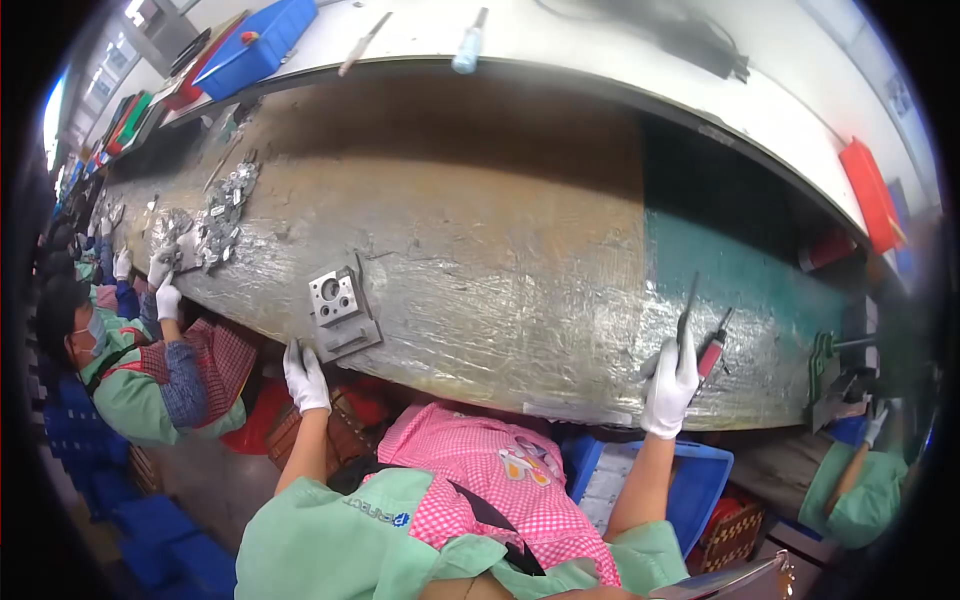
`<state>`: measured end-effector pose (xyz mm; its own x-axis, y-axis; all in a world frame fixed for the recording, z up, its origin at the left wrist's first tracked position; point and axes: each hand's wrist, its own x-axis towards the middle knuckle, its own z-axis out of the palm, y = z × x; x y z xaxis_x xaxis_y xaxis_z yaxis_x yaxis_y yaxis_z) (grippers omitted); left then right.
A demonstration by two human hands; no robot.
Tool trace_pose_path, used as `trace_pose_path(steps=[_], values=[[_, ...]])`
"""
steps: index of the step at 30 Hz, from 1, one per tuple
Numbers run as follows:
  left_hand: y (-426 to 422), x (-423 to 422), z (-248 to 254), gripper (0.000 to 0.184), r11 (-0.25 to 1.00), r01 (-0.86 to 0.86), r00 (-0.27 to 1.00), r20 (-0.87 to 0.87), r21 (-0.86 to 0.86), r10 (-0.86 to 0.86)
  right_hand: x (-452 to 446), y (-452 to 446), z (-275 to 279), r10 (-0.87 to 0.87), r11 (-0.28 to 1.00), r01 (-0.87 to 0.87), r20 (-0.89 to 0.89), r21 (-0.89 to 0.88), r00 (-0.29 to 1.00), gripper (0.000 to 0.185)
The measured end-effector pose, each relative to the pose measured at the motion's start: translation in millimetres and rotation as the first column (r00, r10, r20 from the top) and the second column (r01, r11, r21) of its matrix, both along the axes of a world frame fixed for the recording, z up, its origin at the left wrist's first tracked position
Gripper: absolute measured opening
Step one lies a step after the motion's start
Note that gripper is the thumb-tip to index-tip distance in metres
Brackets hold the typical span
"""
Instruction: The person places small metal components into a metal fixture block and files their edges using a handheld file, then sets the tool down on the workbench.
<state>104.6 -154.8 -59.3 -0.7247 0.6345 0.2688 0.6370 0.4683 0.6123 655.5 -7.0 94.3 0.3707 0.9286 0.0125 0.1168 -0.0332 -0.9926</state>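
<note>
My left hand [306, 378], in a white glove, is at the front edge of the bench, just below a metal fixture. Its fingers are bent together, and anything between them is too small to make out. The fixture has a square silver block [335, 296] with a large round hole and smaller holes, beside a flat metal plate [350, 335]. My right hand [670, 388], also gloved in white, is closed on a slim dark pointed tool [687, 310] that points up and away. Just right of that hand, a red-handled tool [709, 358] with a dark tip lies on the bench.
Many small metal parts [228, 215] are heaped on the bench [480, 260] at left, near a co-worker's gloved hands [165, 285]. A blue crate [700, 480] stands below the bench edge. A green clamp [820, 365] and another person's arm [855, 465] are at right.
</note>
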Motion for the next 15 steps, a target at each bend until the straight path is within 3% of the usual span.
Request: trace_pose_path(steps=[2, 3, 5, 8, 9, 11, 13, 15], values=[[-5, 0, 1, 0.05, 1.0, 0.002, 1.0, -0.029, -0.026, -0.003, -19, 35, 36, 0.09, 0.987, -0.112, 0.184, 0.115, 0.979, 0.055], [-6, 1, -1, 0.049, 0.999, -0.022, 1.0, 0.011, 0.025, 0.021, -38, 53, 66, 0.097, 0.979, -0.122, 0.151, 0.162, 0.984, 0.055], [-9, -2, 0, 0.048, 0.999, -0.028, 0.999, 0.024, 0.022, 0.028, -64, 84, 112, 0.143, 0.96, -0.18, 0.181, 0.214, 0.973, 0.052], [-9, 2, 8, 0.048, 0.999, -0.03, 0.999, 0.03, 0.033, 0.029, -100, 153, 163, 0.196, 0.886, -0.339, 0.405, 0.317, 0.893, 0.044], [-11, -5, -11, 0.049, 0.988, -0.049, 0.99, 0.138, 0.143, 0.029, -117, 170, 184, 0.257, 0.908, -0.355, 0.372, 0.224, 0.892, 0.043], [-10, -4, -3, 0.05, 0.987, -0.053, 0.983, 0.183, 0.148, 0.025, -135, 231, 188, 0.238, 0.878, -0.419, 0.546, 0.232, 0.803, 0.04], [-16, -5, 3, 0.053, 0.995, -0.032, 0.995, 0.097, 0.1, 0.022, -144, 293, 179, 0.076, 0.849, -0.453, 0.784, 0.274, 0.616, 0.037], [-26, -8, -5, 0.052, 0.994, -0.059, 0.99, 0.131, 0.087, 0.048, -157, 330, 170, -0.259, 0.762, -0.503, 0.903, 0.409, 0.343, 0.037]])
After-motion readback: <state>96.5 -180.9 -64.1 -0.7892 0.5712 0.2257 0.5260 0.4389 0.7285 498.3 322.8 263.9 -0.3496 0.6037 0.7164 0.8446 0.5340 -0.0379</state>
